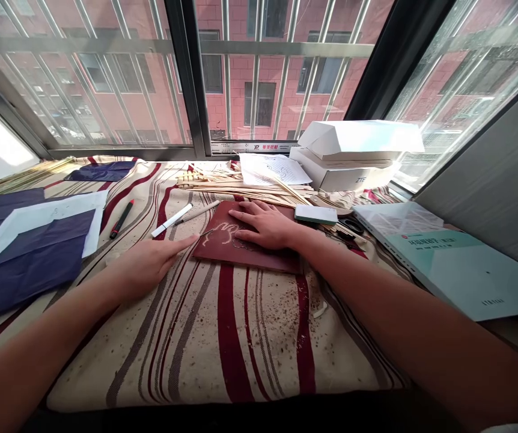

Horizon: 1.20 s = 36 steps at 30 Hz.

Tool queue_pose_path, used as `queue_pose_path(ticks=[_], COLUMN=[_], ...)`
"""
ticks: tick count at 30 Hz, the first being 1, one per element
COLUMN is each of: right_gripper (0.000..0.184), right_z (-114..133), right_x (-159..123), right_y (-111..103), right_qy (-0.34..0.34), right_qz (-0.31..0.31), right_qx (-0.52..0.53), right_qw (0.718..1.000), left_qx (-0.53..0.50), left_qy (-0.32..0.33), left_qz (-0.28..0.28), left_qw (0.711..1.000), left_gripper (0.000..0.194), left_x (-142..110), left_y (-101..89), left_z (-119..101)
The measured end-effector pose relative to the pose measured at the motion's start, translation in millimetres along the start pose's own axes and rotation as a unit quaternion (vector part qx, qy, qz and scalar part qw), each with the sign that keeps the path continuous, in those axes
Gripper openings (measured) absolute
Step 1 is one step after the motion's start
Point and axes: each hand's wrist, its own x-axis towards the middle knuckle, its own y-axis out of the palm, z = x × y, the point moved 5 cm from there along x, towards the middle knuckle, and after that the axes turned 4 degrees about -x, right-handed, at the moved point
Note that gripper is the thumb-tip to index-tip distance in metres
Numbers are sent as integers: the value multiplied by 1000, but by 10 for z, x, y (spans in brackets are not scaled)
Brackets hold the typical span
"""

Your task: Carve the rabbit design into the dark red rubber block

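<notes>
A dark red board [250,252] with pale carved lines lies on the striped cloth [223,337]. My right hand [265,225] rests flat on the board's upper part, fingers spread, holding it down. My left hand [151,261] lies on the cloth just left of the board, fingers pressed together and pointing at its left edge. A thin metal tip [208,232] sticks out past the fingertips onto the board; the rest of the tool is hidden under the hand.
A white pen [172,220], a thin grey stick [198,211] and a red-and-black marker [121,218] lie to the left. Dark blue sheets [29,258] are at far left. Wooden strips [250,189], white boxes [353,150], a green block [316,214] and a book [457,264] lie behind and right.
</notes>
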Motion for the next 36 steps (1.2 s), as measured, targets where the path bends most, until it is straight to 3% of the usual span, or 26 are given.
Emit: queue_pose_path(ticks=[10, 23, 30, 36], right_gripper=[78, 78, 79, 78], right_z=[3, -7, -1, -2], right_x=[-3, -3, -3, -6], right_y=[-11, -4, -14, -12], right_qy=[5, 0, 1, 2], right_qz=[3, -1, 2, 1], right_qx=[0, 1, 2, 2], right_qw=[1000, 1000, 1000, 1000], left_qx=[37, 19, 5, -7], left_qy=[8, 17, 11, 23], left_qz=[21, -39, -26, -21], left_qw=[999, 999, 1000, 999], left_gripper=[60, 59, 61, 62], left_x=[29, -15, 30, 8], left_y=[-27, 3, -47, -18], left_z=[-97, 21, -98, 2])
